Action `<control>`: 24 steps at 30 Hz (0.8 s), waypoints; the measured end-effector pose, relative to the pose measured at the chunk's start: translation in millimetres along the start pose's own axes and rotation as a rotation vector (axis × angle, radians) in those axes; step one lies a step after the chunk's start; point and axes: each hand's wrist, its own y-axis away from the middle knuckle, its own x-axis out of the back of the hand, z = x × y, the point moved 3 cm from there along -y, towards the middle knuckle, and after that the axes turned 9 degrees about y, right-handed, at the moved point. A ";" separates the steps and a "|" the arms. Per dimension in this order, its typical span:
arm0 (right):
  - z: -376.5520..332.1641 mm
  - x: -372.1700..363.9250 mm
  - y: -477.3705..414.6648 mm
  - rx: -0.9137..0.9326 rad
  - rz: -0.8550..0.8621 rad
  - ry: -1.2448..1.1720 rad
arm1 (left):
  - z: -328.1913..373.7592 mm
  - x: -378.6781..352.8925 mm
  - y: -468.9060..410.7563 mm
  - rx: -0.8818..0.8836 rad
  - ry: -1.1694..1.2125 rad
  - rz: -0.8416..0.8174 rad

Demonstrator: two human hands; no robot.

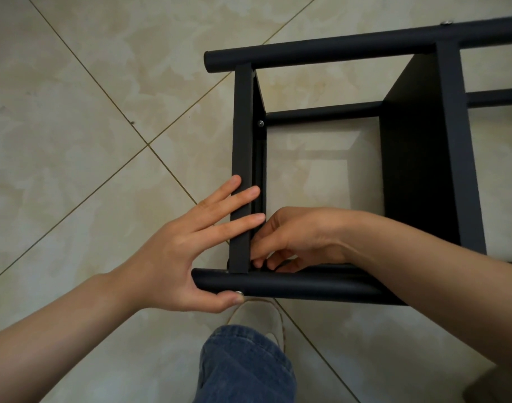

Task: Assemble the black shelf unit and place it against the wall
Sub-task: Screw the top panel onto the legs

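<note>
The black shelf unit point(423, 170) lies on its side on the tiled floor, round tubes along the near and far edges and flat boards across. My left hand point(190, 251) presses its fingers flat on the end board point(243, 158) while the thumb sits under the near tube point(292, 286) beside a silver screw head point(239, 293). My right hand point(295, 239) reaches inside the frame at the corner where board and tube meet, fingertips pinched together; what they hold is hidden.
Another screw head point(260, 123) shows inside the end board, one more on the far tube point(446, 23). My jeans leg point(243, 367) and light shoe point(263, 318) stand just in front of the near tube. Beige floor tiles point(89, 141) surround the unit.
</note>
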 end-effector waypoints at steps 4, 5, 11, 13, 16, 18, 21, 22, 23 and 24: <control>1.0 2.2 2.9 0.012 -0.017 -0.017 | 0.2 -0.1 -0.1 -0.002 -0.011 0.001; 1.1 3.0 3.6 0.011 -0.017 -0.011 | 0.4 0.0 -0.4 -0.001 -0.011 0.001; 0.2 -1.2 -1.3 -0.010 0.019 0.047 | 1.2 -0.1 -0.5 -0.005 -0.018 0.002; 0.1 -0.5 -0.1 -0.002 -0.004 0.024 | 1.3 -0.2 -0.6 -0.006 -0.017 0.001; 1.1 3.3 4.3 0.006 -0.043 0.004 | 1.8 0.0 -1.3 -0.003 -0.019 -0.003; 1.4 4.0 4.2 0.002 -0.039 0.015 | 2.0 0.3 -2.0 0.000 -0.016 -0.001; 1.0 1.5 0.9 -0.004 -0.012 0.034 | 2.1 -0.2 -1.7 -0.004 -0.017 0.000; 0.4 0.6 0.2 0.002 -0.015 0.026 | 2.1 -0.5 -1.2 -0.004 -0.018 -0.001; 0.0 0.0 0.4 0.007 -0.024 0.010 | 2.0 -0.7 -1.1 -0.004 -0.020 -0.002; 0.0 0.1 1.2 0.010 -0.037 -0.005 | 1.8 -0.6 -1.1 -0.005 -0.022 -0.001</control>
